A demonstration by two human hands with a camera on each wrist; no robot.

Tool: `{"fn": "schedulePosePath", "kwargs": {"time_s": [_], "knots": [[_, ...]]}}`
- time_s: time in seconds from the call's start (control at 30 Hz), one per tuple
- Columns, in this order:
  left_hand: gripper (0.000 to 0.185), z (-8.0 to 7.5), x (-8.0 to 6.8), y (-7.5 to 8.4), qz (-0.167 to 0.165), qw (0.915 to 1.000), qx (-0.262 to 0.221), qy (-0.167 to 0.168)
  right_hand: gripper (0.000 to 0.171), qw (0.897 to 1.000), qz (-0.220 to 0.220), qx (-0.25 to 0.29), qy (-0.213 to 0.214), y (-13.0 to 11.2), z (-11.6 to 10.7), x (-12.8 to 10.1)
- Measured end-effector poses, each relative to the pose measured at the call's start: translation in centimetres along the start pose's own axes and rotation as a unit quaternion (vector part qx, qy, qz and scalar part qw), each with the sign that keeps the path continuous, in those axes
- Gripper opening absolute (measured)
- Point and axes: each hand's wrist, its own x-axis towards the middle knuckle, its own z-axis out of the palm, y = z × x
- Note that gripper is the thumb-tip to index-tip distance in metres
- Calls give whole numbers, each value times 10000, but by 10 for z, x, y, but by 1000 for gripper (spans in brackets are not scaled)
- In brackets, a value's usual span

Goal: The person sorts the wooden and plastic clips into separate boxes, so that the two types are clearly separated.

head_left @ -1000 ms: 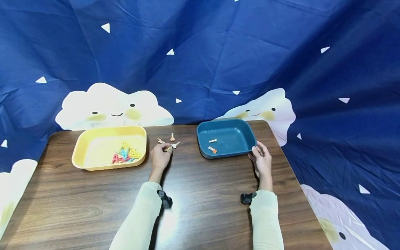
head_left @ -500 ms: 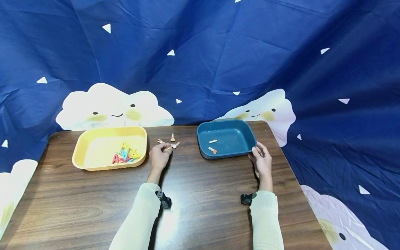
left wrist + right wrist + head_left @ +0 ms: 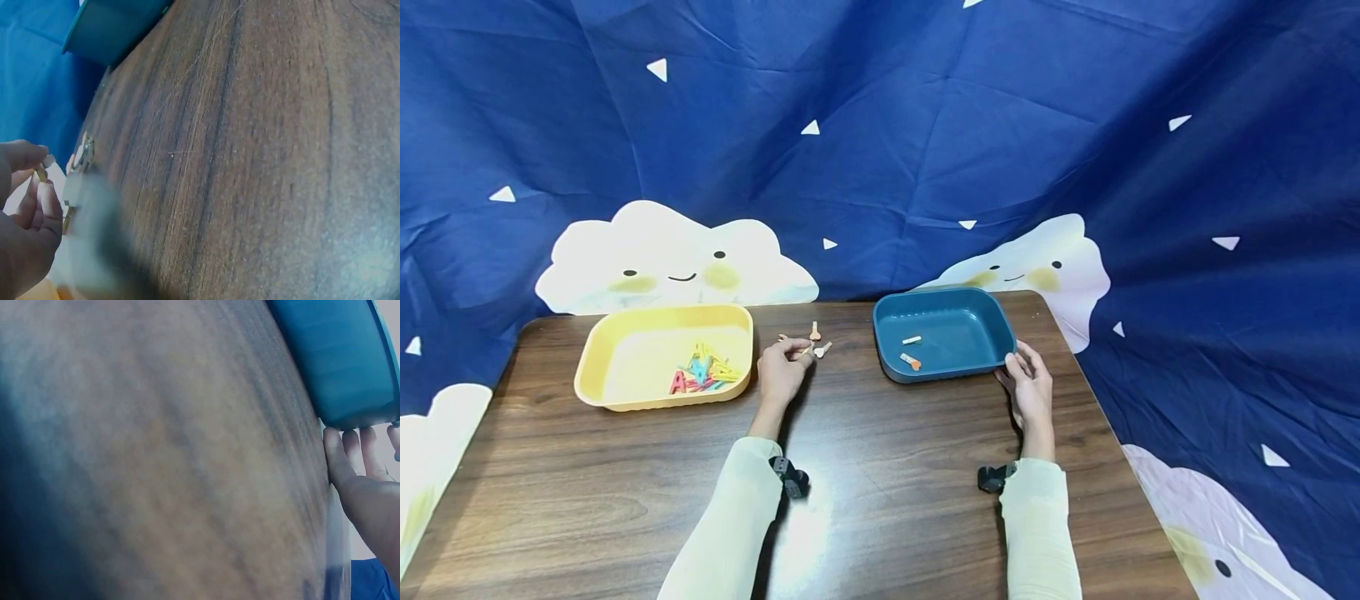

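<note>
1. Center of the head view: left hand (image 3: 782, 375) pinches a small wooden clip (image 3: 42, 170) above the tabletop (image 3: 880, 500), fingers curled; loose clips (image 3: 817, 342) lie just beyond.
2. Right of center: right hand (image 3: 1028, 387), fingers fairly straight, rests against the blue tray (image 3: 943, 333) rim.
3. Risk: thin pinch, so the clip could slip or spring out; the tray might slide if nudged.
4. Left: coloured clips in the yellow tray (image 3: 662, 354); no readable writing.

My yellow tray (image 3: 625, 333) holds pink, blue and yellow letters (image 3: 702, 374); my other tray (image 3: 992, 321) is teal, the table (image 3: 887, 467) dark wood-grain, the backdrop (image 3: 880, 142) navy with white clouds.
</note>
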Motion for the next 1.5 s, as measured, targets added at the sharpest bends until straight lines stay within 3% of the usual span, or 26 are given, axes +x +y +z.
{"fn": "schedulePosePath", "kwargs": {"time_s": [0.3, 0.8, 1.03, 1.27, 1.5], "knots": [[15, 3, -4, 6, 75, 9996, -209, -160, 46, 10000, 79, -50, 34, -1, 1, 0], [11, 6, -7, 17, 286, 9988, -388, 6, 48, 10000, 87, -41, -2, -1, 0, 2], [12, 12, -12, 24, 274, 9978, -590, -143, 49, 9999, 141, -30, 3, -1, 1, 0], [11, 17, -21, 32, 671, 9959, -592, -161, 47, 9999, 62, -105, -109, 2, 2, 1], [10, 23, -23, 49, 975, 9905, -931, -281, 50, 10000, 28, -22, -87, -1, -2, 0]]}}
